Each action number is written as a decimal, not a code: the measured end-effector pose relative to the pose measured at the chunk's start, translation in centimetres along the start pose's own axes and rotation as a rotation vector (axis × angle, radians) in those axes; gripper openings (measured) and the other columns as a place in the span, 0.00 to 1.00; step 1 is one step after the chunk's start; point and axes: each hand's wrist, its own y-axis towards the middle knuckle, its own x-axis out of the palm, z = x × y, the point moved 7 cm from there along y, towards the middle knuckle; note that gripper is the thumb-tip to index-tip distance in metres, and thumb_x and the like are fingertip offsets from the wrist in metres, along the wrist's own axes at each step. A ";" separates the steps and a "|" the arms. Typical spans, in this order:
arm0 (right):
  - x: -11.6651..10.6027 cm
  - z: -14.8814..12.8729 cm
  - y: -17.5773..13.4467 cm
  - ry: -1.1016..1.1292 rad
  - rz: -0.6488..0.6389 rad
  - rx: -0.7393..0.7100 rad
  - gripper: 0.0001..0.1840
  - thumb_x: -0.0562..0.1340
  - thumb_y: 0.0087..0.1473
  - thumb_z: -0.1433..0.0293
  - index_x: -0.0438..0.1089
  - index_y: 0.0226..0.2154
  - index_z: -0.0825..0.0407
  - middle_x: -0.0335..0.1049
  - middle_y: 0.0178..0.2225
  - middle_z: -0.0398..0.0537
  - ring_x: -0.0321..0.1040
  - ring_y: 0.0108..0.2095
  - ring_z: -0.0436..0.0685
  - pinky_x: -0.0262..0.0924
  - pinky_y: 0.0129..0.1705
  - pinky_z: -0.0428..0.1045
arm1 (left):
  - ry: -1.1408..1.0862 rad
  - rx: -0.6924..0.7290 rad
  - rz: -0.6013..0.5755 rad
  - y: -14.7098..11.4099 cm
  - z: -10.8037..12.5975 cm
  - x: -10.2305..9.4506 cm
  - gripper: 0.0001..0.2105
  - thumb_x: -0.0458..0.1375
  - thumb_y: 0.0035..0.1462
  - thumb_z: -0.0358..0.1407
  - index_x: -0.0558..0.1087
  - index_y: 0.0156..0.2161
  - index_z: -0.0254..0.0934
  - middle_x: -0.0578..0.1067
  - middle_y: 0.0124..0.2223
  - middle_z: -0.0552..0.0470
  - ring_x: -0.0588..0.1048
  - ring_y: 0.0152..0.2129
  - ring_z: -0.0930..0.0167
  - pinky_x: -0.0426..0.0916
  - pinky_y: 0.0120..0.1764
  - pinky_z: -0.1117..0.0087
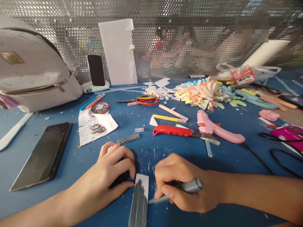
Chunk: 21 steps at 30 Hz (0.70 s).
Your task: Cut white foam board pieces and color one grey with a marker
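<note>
My right hand point(182, 183) grips a grey marker point(190, 186), its tip at the right edge of a narrow white paper strip point(139, 201). Dark grey strokes cover most of the strip, leaving white at its top and upper right. My left hand point(115, 171) rests on the table with curved fingers apart; its thumb and index tips are at the strip's left edge, and I cannot tell if they touch it. Beyond the hands are a red-handled knife point(172, 130), a grey stick point(128, 138) and a small clear piece point(139, 129).
A pink glue gun point(217, 127) trails a black cord at right. Scissors point(144, 99) lie before heaped paper pieces point(201, 93). A large phone point(42, 154) and backpack point(38, 69) are left. Glitter bits point(98, 128) sit on a white packet. A perforated metal panel point(75, 34) stands behind.
</note>
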 end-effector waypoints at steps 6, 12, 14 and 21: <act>0.0 -0.2 -0.1 -0.022 0.022 -0.028 0.09 0.55 0.55 0.74 0.67 0.25 0.54 0.68 0.20 0.43 0.62 0.22 0.48 0.57 0.28 0.43 | 0.000 0.004 -0.007 -0.1 0.3 0.2 0.08 0.51 0.68 0.30 0.71 0.40 0.43 0.67 0.46 0.52 0.64 0.44 0.64 0.55 0.52 0.58; 0.1 -0.1 -0.1 -0.027 0.031 -0.026 0.10 0.55 0.55 0.72 0.65 0.23 0.53 0.67 0.19 0.43 0.60 0.20 0.48 0.56 0.26 0.43 | 0.039 0.031 0.049 -1.2 1.5 0.1 0.23 0.50 0.62 0.60 0.69 0.47 0.43 0.70 0.48 0.47 0.68 0.43 0.59 0.58 0.53 0.53; 0.0 -0.2 -0.1 -0.015 0.036 -0.031 0.10 0.55 0.54 0.72 0.65 0.23 0.53 0.67 0.18 0.43 0.60 0.20 0.48 0.56 0.26 0.43 | 0.142 0.065 0.069 -2.0 1.9 0.5 0.30 0.50 0.60 0.64 0.66 0.52 0.41 0.72 0.50 0.44 0.70 0.44 0.58 0.59 0.54 0.52; -0.5 -0.6 -0.1 0.029 0.105 -0.052 0.11 0.54 0.54 0.73 0.65 0.22 0.54 0.67 0.17 0.43 0.60 0.18 0.47 0.56 0.24 0.42 | 0.493 0.168 0.129 -4.1 2.2 2.2 0.24 0.51 0.67 0.50 0.64 0.58 0.34 0.73 0.53 0.40 0.72 0.48 0.57 0.64 0.54 0.55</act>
